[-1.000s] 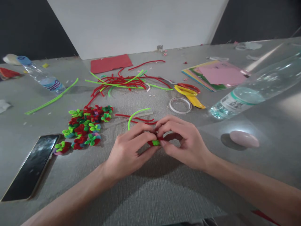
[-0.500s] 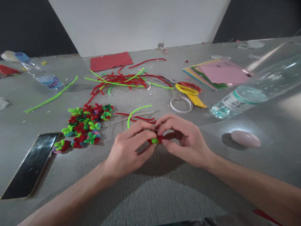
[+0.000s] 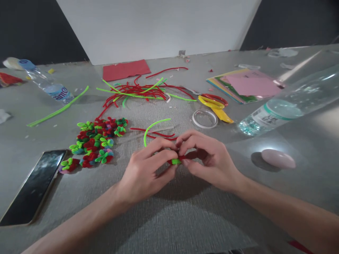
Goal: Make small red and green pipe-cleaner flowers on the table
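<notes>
My left hand point(image 3: 144, 173) and my right hand point(image 3: 209, 158) meet at the middle of the grey table point(image 3: 169, 218), fingertips pinched together on a small red and green pipe-cleaner flower point(image 3: 176, 161). Most of that flower is hidden by my fingers. A curved green pipe cleaner point(image 3: 152, 127) and thin red ones point(image 3: 153, 133) lie just beyond my hands. To the left sits a heap of finished pipe-cleaner flowers point(image 3: 96, 143) in red, green and blue.
A phone point(image 3: 33, 185) lies at the near left. A tangle of red and green pipe cleaners point(image 3: 140, 91), red paper point(image 3: 124, 70), scissors point(image 3: 215, 105), a tape ring point(image 3: 204, 118), coloured paper sheets point(image 3: 245, 84), two water bottles point(image 3: 49, 87) point(image 3: 286, 104) and a pink oval object point(image 3: 278, 158) surround the middle.
My fingers have shifted slightly on the small flower; both hands stay in the same spot. The view has drifted a little.
</notes>
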The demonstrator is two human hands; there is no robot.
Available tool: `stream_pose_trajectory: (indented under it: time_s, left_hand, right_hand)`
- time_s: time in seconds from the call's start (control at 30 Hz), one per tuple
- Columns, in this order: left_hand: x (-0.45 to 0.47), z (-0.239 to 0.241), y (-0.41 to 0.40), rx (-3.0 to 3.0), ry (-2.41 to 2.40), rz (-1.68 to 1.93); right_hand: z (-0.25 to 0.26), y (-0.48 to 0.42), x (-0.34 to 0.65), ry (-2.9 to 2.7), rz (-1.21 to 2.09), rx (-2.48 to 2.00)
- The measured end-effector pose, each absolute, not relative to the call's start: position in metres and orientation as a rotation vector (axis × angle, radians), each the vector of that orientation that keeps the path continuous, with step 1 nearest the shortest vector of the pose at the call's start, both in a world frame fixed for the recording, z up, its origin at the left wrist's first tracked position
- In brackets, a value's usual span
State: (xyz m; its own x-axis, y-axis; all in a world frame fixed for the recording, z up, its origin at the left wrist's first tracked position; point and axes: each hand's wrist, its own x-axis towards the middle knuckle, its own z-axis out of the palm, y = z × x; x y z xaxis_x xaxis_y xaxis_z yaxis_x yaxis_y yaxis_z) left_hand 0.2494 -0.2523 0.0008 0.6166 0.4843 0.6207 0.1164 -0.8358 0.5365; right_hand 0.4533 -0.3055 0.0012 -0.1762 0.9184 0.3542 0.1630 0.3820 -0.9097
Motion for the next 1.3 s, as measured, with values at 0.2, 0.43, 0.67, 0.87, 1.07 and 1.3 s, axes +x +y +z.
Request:
stream_pose_trajectory:
  time_s: [0.2, 0.43, 0.67, 0.87, 1.07, 1.3]
  left_hand:
    - [0.249, -0.001, -0.250, 2.393, 0.434, 1.116]
    - [0.248, -0.002, -0.249, 2.440, 0.418, 1.103]
    - [0.249, -0.001, -0.250, 2.427, 0.410, 1.124]
    - [0.247, -0.003, -0.251, 2.484, 0.434, 1.184]
    - [0.246, -0.004, -0.252, 2.566, 0.430, 1.211]
    - [0.246, -0.003, -0.250, 2.622, 0.421, 1.204]
  right_hand:
    - [0.000, -0.303, 0.454, -1.506, 1.093, -0.927]
    - [-0.004, -0.295, 0.455, -1.409, 1.279, -0.855]
    - [-0.006, -0.293, 0.456, -1.335, 1.388, -0.788]
    - [-0.006, -0.295, 0.455, -1.269, 1.453, -0.753]
    - [-0.007, -0.296, 0.456, -1.179, 1.604, -0.790]
    - [-0.003, -0.298, 0.456, -1.125, 1.691, -0.796]
